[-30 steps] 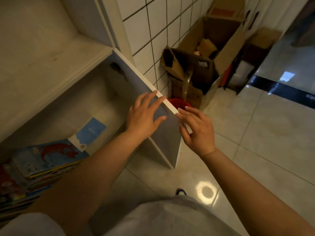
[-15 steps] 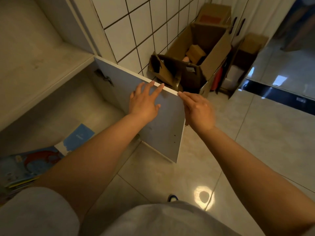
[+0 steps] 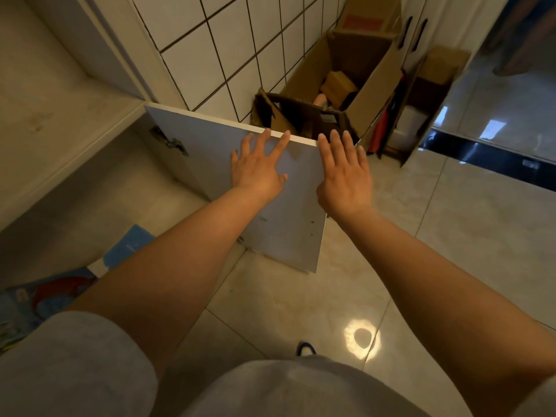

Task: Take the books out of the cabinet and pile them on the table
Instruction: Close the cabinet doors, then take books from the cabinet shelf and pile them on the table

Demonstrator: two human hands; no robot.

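Head view shows both hands flat against the inner face of the open cabinet door (image 3: pixel 279 206), fingers straight and spread, holding nothing. The left hand (image 3: pixel 258 170) and right hand (image 3: pixel 346 176) sit side by side, fingertips at the door's top edge. The books (image 3: pixel 45 296) lie in a low pile on the cabinet's bottom shelf, at the far lower left, well apart from both hands and partly hidden behind the left forearm; how many there are is hard to tell. From the hands, the pile lies down and to the left, inside the cabinet (image 3: pixel 90 182), so the left hand is the nearer one to reach in first.
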